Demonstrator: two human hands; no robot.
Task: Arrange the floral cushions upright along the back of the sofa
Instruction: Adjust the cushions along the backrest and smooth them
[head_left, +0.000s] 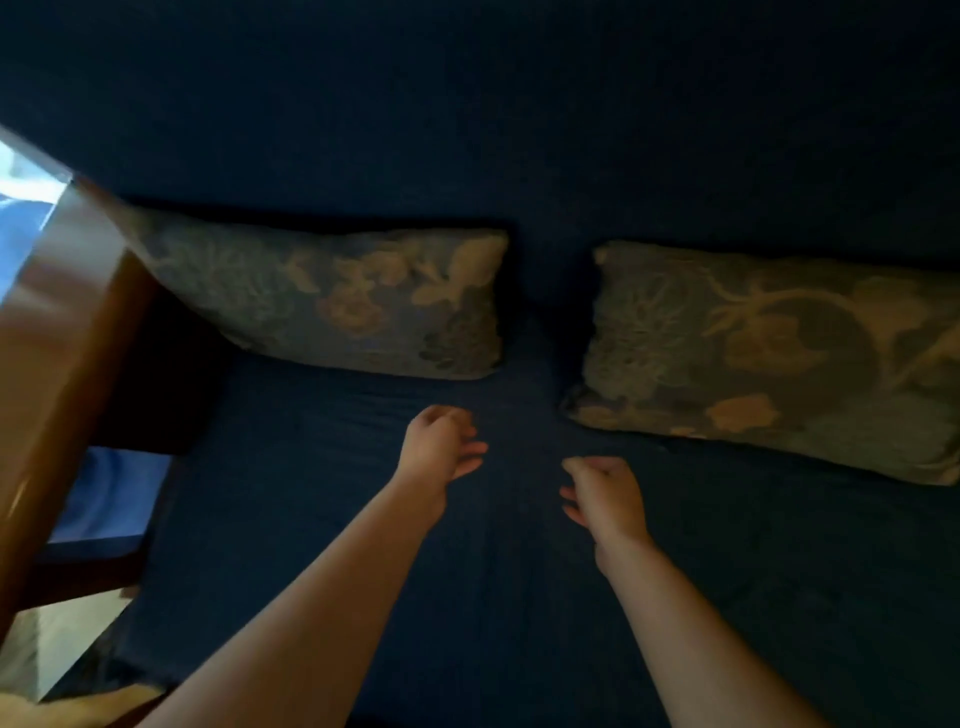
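Two floral cushions with beige flowers on grey-blue fabric lean against the back of a dark blue sofa (467, 597). The left cushion (337, 296) stands near the wooden armrest. The right cushion (769, 358) reaches to the right edge of view. A gap of bare seat separates them. My left hand (441, 447) hovers over the seat just below the left cushion, fingers loosely curled and empty. My right hand (602, 493) hangs beside it, below the right cushion's near corner, also loosely curled and holding nothing. Neither hand touches a cushion.
A brown wooden armrest (57, 332) frames the sofa's left end. Beyond it lie bright blue fabric (104, 499) and a pale floor (57, 644). The sofa back (467, 130) rises dark behind the cushions.
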